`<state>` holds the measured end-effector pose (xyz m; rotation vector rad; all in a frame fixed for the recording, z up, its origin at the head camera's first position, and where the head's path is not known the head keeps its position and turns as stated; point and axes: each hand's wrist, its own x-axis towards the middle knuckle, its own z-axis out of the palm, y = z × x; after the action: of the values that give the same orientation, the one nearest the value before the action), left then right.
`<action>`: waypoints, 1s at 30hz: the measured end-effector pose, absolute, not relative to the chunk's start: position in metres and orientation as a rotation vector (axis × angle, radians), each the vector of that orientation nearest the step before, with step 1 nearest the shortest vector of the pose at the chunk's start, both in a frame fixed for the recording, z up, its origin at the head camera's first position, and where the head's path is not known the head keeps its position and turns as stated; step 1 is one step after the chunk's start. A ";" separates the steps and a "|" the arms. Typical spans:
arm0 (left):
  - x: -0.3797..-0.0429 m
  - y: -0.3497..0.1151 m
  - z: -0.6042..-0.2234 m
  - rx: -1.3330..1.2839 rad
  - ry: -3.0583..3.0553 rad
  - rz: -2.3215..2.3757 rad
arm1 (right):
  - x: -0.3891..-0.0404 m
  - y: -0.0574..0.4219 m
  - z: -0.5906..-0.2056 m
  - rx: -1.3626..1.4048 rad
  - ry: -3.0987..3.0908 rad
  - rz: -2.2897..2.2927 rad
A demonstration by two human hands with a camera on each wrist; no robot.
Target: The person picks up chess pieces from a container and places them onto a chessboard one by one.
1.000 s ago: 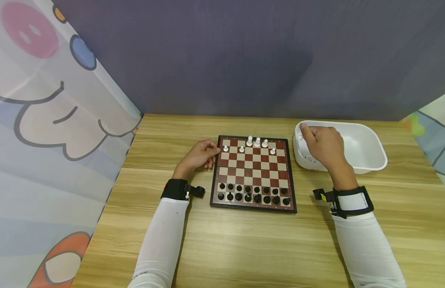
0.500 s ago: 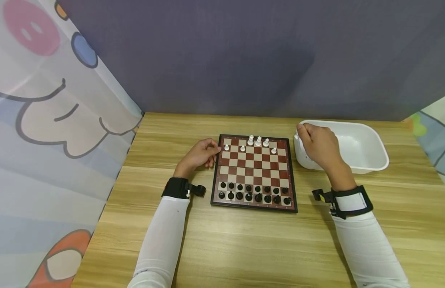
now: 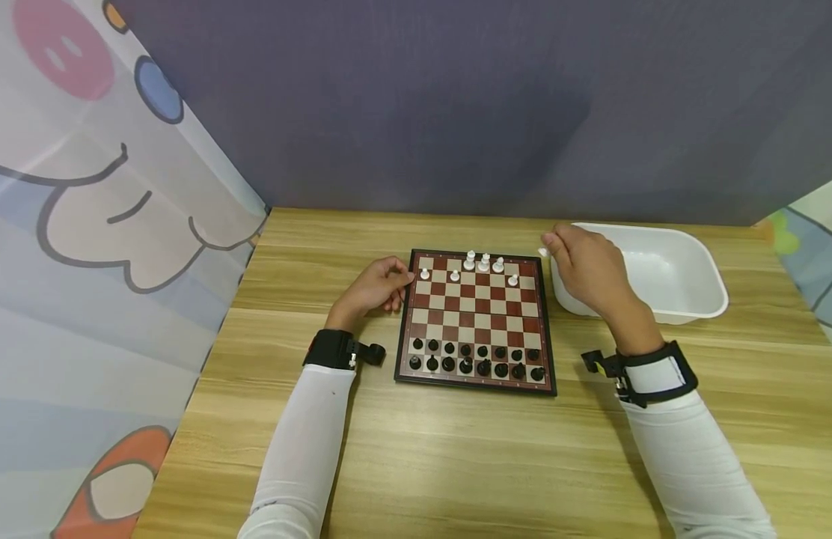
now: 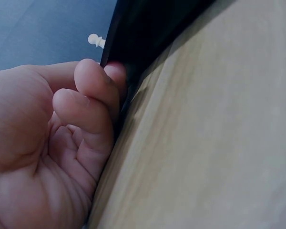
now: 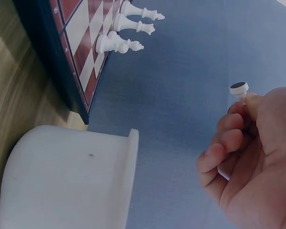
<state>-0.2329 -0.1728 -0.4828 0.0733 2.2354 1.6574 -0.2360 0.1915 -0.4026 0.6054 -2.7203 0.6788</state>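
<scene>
A chessboard (image 3: 475, 322) lies on the table, with two rows of black pieces (image 3: 466, 364) along its near side. White pieces stand at its far side: three taller ones (image 3: 484, 263) and three pawns (image 3: 454, 276). My left hand (image 3: 375, 286) pinches the board's left edge between thumb and fingers, as the left wrist view shows. My right hand (image 3: 589, 266) is over the left end of a white plastic tub (image 3: 678, 269). Its thumb and fingers pinch a small white chess piece (image 5: 239, 90), dark base outward; the piece's top is hidden in the fingers.
The tub stands just right of the board, at the table's back. A dark grey panel (image 3: 423, 112) rises behind the table (image 3: 456, 464). A printed cartoon curtain (image 3: 86, 299) hangs on the left.
My right hand has moved left and up from inside the tub to its left rim, with the white chess piece now showing at the fingertips. The left hand keeps its hold on the board.
</scene>
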 end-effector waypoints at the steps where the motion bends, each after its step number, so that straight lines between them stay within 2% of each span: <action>1: -0.233 -0.173 -0.483 0.076 2.235 1.659 | -0.236 0.191 -0.402 0.609 -2.717 0.677; 30: -0.233 -0.173 -0.483 0.088 2.228 1.667 | -0.232 0.165 -0.387 0.727 -2.763 0.632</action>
<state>-0.2326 -0.1726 -0.4826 0.0881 2.2281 1.6668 -0.2316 0.1647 -0.3865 0.7268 -2.7631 0.6320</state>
